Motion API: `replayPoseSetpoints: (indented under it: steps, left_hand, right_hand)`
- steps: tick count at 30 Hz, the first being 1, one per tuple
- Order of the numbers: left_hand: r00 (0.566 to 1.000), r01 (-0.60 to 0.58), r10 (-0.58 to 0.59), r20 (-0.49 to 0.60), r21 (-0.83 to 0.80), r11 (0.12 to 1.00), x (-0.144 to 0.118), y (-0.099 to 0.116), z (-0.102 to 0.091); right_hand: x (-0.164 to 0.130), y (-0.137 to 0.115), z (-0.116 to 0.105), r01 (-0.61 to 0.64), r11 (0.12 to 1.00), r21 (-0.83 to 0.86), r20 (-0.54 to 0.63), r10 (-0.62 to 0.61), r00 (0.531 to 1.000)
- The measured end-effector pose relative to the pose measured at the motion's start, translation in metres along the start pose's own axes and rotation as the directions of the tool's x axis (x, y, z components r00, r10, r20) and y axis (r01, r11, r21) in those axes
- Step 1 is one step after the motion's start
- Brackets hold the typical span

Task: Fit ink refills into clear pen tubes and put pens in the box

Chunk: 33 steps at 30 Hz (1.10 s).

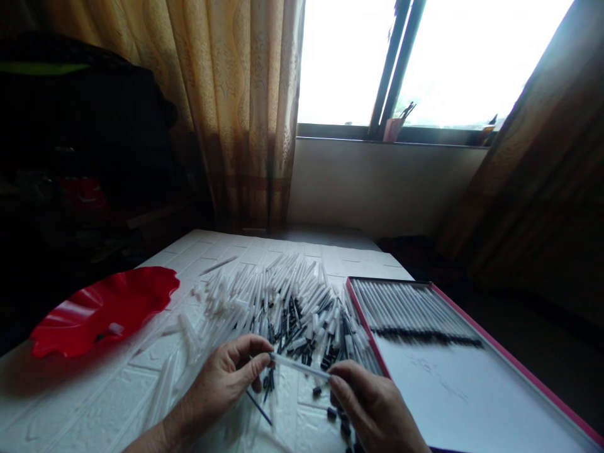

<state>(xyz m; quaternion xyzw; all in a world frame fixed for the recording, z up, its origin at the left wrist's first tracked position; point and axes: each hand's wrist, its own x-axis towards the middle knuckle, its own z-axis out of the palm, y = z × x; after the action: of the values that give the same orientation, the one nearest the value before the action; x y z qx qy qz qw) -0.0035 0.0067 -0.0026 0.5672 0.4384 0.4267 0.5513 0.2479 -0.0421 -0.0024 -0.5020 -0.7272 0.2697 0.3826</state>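
Observation:
A translucent white pen barrel (302, 366) lies nearly level between my two hands, its right end slightly lower. The fingertips of my left hand (231, 371) pinch its left end, where a small dark part shows. My right hand (365, 399) grips the other end between thumb and fingers. Below my left hand, a thin dark refill (259, 409) slants downward; whether my fingers touch it I cannot tell. Just beyond both hands spreads a heap of loose pen parts (292, 302), pale tubes and black pieces mixed. Several small black caps (331, 413) lie beside my right hand.
On the right, a pink-edged shallow box (528, 365) holds a row of pens (415, 308) with black ends. A red scalloped dish (108, 308) stands at the left with a small pale piece inside. Behind the white brick-patterned tabletop (108, 396) are curtains (245, 113) and a window.

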Motion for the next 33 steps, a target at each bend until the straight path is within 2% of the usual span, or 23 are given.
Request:
replayPoseSetpoints:
  steps: [3, 7, 14, 25, 27, 29, 31, 33]
  left_hand:
    - [1.000, -0.012, 0.012, 0.000, 0.002, 1.000, 0.001, -0.004, -0.001]
    - [1.000, -0.020, 0.020, -0.011, -0.004, 1.000, 0.003, -0.007, -0.003]
    - [0.999, -0.036, 0.036, -0.027, 0.028, 0.999, 0.003, -0.010, -0.007]
    - [0.995, -0.098, 0.102, -0.018, 0.161, 0.982, 0.002, -0.007, -0.009]
    - [0.985, -0.163, 0.171, -0.014, 0.241, 0.957, -0.003, -0.002, -0.010]
    - [0.940, -0.314, 0.340, 0.017, 0.430, 0.847, -0.009, 0.005, -0.008]
    - [0.847, -0.470, 0.513, 0.138, 0.643, 0.604, -0.017, 0.012, -0.003]
    - [0.761, -0.571, 0.566, 0.317, 0.742, 0.352, -0.023, 0.018, 0.007]
  right_hand:
    - [0.000, 0.000, -0.001, -0.018, 0.999, 0.026, 0.020, 0.017, 1.000]
    - [0.000, -0.003, 0.000, -0.077, 0.995, 0.071, -0.011, 0.078, 0.997]
    - [0.002, -0.004, -0.003, -0.022, 1.000, 0.022, -0.082, 0.024, 0.996]
    - [0.001, -0.005, -0.005, -0.042, 0.997, 0.068, -0.064, 0.046, 0.997]
    - [0.002, -0.004, -0.005, -0.032, 0.997, 0.065, -0.065, 0.037, 0.997]
    - [0.002, -0.003, -0.005, -0.023, 0.998, 0.058, -0.044, 0.025, 0.999]
    - [0.002, -0.003, -0.003, -0.001, 0.999, 0.051, -0.025, 0.002, 1.000]
    - [0.001, -0.003, 0.001, 0.040, 0.998, 0.044, -0.009, -0.040, 0.999]
